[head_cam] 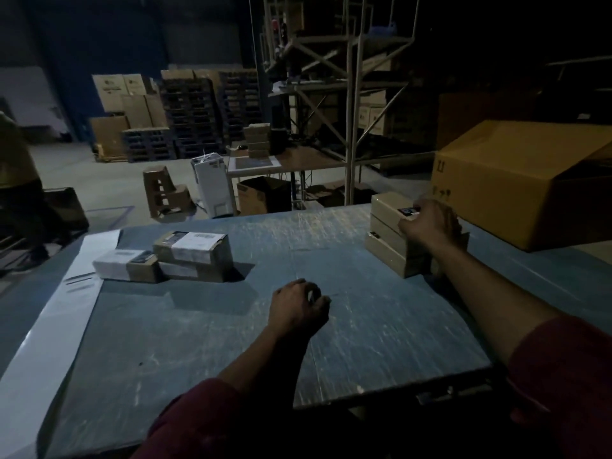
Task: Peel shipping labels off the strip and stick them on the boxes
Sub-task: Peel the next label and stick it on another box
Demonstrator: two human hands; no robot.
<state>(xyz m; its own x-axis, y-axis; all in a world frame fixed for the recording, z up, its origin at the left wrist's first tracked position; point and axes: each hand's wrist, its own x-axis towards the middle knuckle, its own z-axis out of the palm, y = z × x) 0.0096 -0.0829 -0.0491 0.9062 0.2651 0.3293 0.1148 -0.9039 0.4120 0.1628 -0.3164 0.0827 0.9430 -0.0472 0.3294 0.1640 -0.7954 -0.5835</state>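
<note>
a: where are the hands?
b: the right hand [427, 223] grasps the top of a stack of small boxes [390, 240] at the far right of the bench [364, 326]. the left hand [299, 308] rests mid-bench, fingers curled, holding nothing i can make out.
a: and the labels?
b: the white label strip [49, 326] runs along the bench's left edge. two labelled boxes [192, 256] sit just beside it. a large carton [516, 180] stands behind the stack.
</note>
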